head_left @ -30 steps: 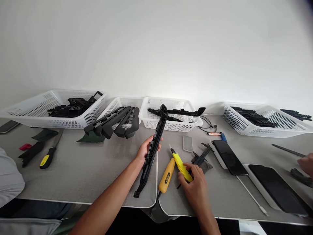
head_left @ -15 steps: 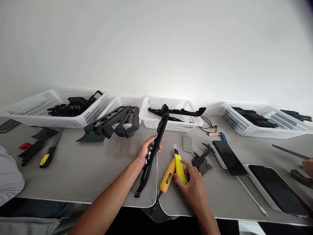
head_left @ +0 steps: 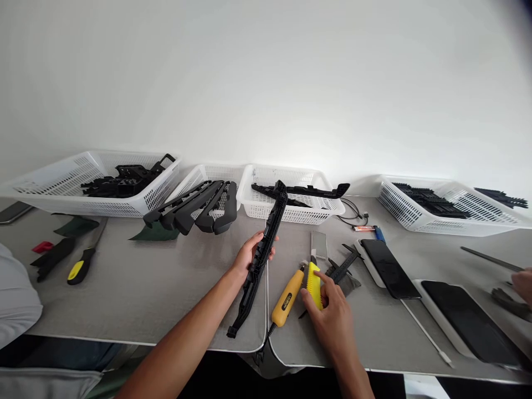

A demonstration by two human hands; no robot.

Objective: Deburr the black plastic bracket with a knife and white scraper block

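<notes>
My left hand (head_left: 248, 255) is closed round a long black plastic part (head_left: 260, 255), which slants up toward a white basket. In my right hand (head_left: 330, 310) is a yellow utility knife (head_left: 314, 284), pinched between thumb and fingers, its blade pointing away from me. A yellow-orange corded tool (head_left: 287, 299) lies on the table just left of the knife. Beyond the knife tip lies a small grey rectangular block (head_left: 319, 244). Dark calipers (head_left: 344, 266) rest to the right of the knife, partly over a small grey bag.
White baskets (head_left: 291, 213) with black parts line the wall. Grey-black curved parts (head_left: 199, 205) overhang one. Two phones (head_left: 390, 267) lie at right, and a yellow-black handled tool (head_left: 81, 267) at left. Another person's hand (head_left: 522, 284) is at the right edge; a grey sleeve (head_left: 16, 299) is at left.
The utility knife in my right hand has shifted right and turned more upright. The corded tool has tilted slightly to the right. The black part in my left hand has turned slightly.
</notes>
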